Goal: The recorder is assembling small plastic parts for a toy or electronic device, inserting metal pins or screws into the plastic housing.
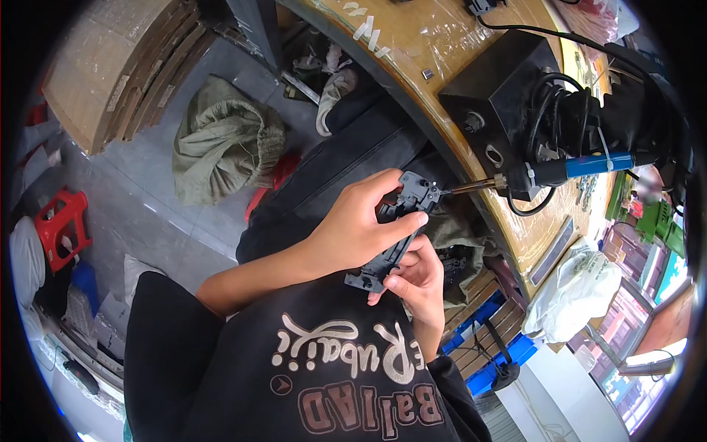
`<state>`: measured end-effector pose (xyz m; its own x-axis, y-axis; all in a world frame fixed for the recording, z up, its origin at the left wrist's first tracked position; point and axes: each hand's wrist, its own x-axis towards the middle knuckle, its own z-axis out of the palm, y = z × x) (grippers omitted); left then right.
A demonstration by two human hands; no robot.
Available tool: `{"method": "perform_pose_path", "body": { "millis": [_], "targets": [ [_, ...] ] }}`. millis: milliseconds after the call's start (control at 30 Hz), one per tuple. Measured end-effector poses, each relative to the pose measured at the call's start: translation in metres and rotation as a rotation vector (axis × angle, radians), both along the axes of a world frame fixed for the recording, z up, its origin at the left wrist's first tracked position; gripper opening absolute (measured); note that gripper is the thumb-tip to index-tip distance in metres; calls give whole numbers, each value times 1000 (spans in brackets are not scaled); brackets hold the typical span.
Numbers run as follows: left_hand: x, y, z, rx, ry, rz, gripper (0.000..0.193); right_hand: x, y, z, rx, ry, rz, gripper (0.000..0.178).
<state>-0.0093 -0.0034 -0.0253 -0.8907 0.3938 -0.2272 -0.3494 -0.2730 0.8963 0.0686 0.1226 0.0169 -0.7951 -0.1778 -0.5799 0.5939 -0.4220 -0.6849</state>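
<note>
A long dark grey plastic housing [390, 258] is held at a slant above my lap. My left hand [353, 228] grips its upper half, thumb across the front. My right hand [418, 283] supports the lower end, with its fingers curled round the edge. From the right, a soldering iron [545, 174] with a blue and black handle points at the housing. Its thin tip meets or nearly meets the upper corner, beside small metal spots; contact cannot be made out. Neither hand holds the iron, which rests against a black metal box [501, 96] on the bench.
The wooden bench [420, 44] with a plastic-covered top curves along the right, bearing a small metal piece [428, 74] and black cables. A white plastic bag [574, 291] hangs by its edge. On the floor are a green sack [221, 140], stacked cardboard [118, 74] and a red stool [62, 228].
</note>
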Motion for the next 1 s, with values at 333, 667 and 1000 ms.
{"method": "perform_pose_path", "body": {
  "millis": [333, 667, 1000],
  "targets": [
    [-7, -9, 6, -79, 47, -147, 16, 2, -6, 2, 18, -3, -36, 33],
    [-7, -6, 6, -71, 65, -120, 23, 5, -7, 2, 15, 25, -70, 34],
    [-1, -7, 3, 79, -6, -172, 34, 4, -9, 20, -124, 19, -140, 35]
  ]
}}
